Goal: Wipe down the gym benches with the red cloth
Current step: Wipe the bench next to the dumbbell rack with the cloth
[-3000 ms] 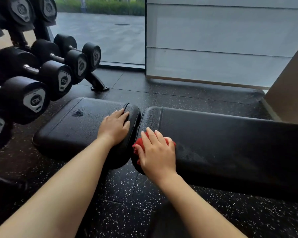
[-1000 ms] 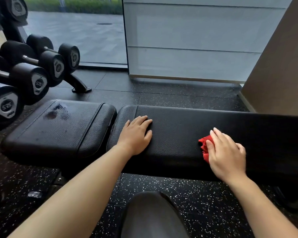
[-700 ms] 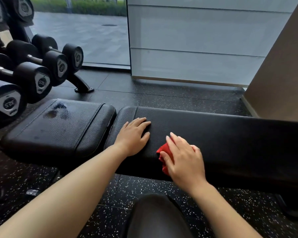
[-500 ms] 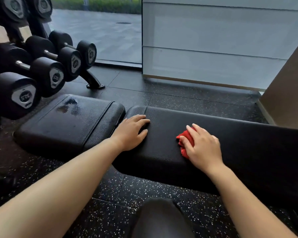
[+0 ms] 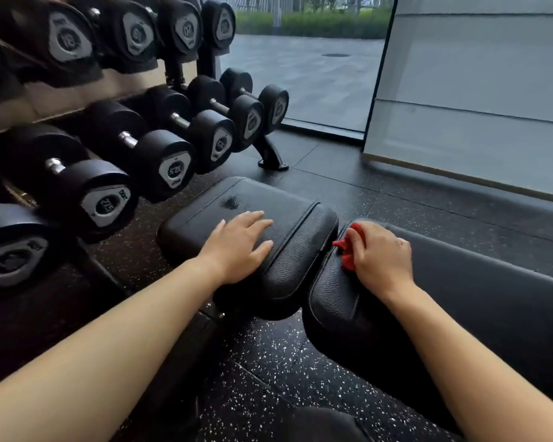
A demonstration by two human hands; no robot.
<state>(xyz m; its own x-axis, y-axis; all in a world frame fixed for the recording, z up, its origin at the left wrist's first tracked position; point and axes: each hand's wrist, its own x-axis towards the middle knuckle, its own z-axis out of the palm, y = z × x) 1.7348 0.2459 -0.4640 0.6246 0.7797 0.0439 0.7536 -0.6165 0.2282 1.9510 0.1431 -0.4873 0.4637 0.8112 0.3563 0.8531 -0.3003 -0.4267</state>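
We saw, from the head view, the red cloth (image 5: 347,250) bunched at the end of the long pad (image 5: 492,282), beside the gap.
The long pad ran off to the right, with bare surface beyond the right hand (image 5: 380,253). A narrow gap parted its rounded end from the seat pad (image 5: 201,215). Racked dumbbells (image 5: 163,164) crowded close on the left, and speckled floor (image 5: 268,362) lay below the near edges. Against half a second before, we found the left hand (image 5: 240,247) had crossed from the long pad onto the seat pad, where it lay flat with fingers spread. The right hand had slid back to the long pad's end. Its fingers curled over the cloth and pressed it to the pad; red showed only at the hand's left side, towards the gap.
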